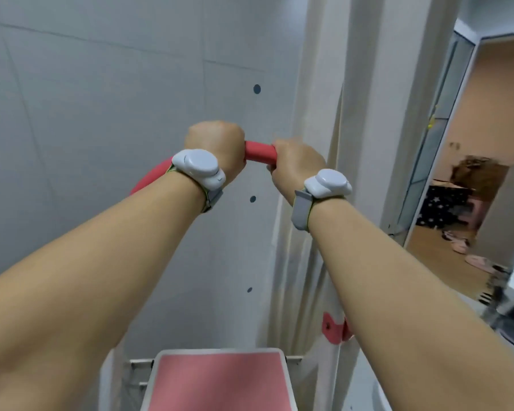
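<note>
I held the left hand [215, 146] and right hand [296, 164] curled fully round the red handle [260, 152]. A grey panelled wall [101, 99] stood ahead, a pink step [220, 384] below, a wood-floored room [433, 256] at right.

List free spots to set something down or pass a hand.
Free: the short stretch of red handle between left hand and right hand; the pink step top below them, bare. Crowded: the room floor at far right, strewn with small things.
</note>
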`<control>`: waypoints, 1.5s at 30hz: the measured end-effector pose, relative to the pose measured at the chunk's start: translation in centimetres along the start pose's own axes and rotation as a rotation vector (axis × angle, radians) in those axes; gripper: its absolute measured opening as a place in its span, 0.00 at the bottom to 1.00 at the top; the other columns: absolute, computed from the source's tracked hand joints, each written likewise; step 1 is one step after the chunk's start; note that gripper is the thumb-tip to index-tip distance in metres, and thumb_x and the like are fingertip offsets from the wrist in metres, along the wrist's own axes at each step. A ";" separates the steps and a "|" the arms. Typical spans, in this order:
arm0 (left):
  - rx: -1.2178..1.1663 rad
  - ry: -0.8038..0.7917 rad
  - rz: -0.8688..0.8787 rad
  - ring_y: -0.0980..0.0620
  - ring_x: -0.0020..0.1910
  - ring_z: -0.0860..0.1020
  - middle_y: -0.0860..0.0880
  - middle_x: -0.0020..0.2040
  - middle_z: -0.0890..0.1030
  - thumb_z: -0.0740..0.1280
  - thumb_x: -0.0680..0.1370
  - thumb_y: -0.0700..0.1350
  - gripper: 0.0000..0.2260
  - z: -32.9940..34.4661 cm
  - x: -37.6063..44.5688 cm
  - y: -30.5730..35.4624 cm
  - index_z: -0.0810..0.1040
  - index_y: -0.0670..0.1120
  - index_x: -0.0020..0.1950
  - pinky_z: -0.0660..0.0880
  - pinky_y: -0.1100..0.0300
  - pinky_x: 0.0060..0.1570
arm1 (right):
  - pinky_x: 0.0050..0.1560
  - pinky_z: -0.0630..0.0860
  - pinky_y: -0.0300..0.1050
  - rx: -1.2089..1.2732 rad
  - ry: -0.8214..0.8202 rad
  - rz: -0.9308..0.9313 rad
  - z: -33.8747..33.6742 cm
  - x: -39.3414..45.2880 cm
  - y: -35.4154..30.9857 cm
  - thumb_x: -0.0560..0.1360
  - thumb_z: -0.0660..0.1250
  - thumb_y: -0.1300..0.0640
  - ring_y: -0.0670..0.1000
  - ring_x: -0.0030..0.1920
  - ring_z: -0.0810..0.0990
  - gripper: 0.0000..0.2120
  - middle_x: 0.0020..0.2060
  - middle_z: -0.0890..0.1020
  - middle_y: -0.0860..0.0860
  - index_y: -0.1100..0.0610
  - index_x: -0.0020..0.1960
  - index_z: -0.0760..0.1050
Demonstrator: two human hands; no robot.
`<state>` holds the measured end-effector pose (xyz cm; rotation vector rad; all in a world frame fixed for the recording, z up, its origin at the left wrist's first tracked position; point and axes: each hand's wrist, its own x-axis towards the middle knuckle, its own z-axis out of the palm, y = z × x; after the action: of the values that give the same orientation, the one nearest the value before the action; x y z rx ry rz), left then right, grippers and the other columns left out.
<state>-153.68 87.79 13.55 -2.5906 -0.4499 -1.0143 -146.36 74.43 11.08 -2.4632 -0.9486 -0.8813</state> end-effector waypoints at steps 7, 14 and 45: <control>-0.067 0.034 0.047 0.51 0.25 0.65 0.51 0.28 0.70 0.64 0.71 0.41 0.05 1.2 1.2 2.1 0.74 0.47 0.35 0.58 0.64 0.27 | 0.35 0.66 0.43 -0.081 0.020 0.047 -1.1 -0.6 2.1 0.75 0.62 0.57 0.55 0.36 0.75 0.04 0.38 0.77 0.50 0.51 0.49 0.72; -0.267 -0.036 0.032 0.49 0.29 0.71 0.51 0.31 0.73 0.64 0.73 0.44 0.03 2.4 1.3 3.4 0.75 0.49 0.39 0.63 0.61 0.28 | 0.33 0.66 0.43 -0.218 0.078 0.110 -1.6 -2.2 1.9 0.74 0.58 0.62 0.55 0.33 0.73 0.08 0.33 0.73 0.50 0.52 0.49 0.72; -0.377 -0.246 0.333 0.53 0.29 0.72 0.52 0.34 0.76 0.61 0.75 0.47 0.03 6.4 6.9 2.5 0.74 0.51 0.42 0.63 0.62 0.27 | 0.29 0.63 0.39 -0.280 -0.265 0.361 -2.0 3.4 -0.3 0.68 0.62 0.65 0.48 0.29 0.71 0.09 0.32 0.73 0.49 0.53 0.44 0.74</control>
<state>-144.07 89.31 13.41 -3.0024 0.1364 -0.7248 -145.44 75.20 14.82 -2.9183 -0.4489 -0.6074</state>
